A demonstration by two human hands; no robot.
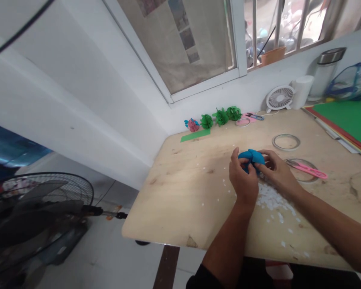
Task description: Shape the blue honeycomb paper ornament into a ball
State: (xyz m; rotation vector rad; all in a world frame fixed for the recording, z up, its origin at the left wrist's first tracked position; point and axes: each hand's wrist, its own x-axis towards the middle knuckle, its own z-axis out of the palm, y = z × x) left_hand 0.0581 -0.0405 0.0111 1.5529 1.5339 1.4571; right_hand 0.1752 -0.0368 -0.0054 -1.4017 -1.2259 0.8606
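Note:
Both hands hold a blue folded paper piece (252,155) above the wooden table. My left hand (243,178) grips its left side, thumb on the near face and fingers curled round the edge. From the right, my right hand (275,168) pinches it, with the fingertips partly hidden behind the paper. Just right of the hands, pink-handled scissors (311,170) lie across a roll of tape (301,179). Small white paper scraps (275,198) are scattered on the table below the hands.
Along the wall stand a pink-and-blue paper ball (193,125) and several green paper balls (221,117) by a green strip (195,135). A white fan (280,98), tape ring (286,142), blue snips (254,116) and coloured paper stack (345,120) lie rightward. A large fan (48,208) stands left.

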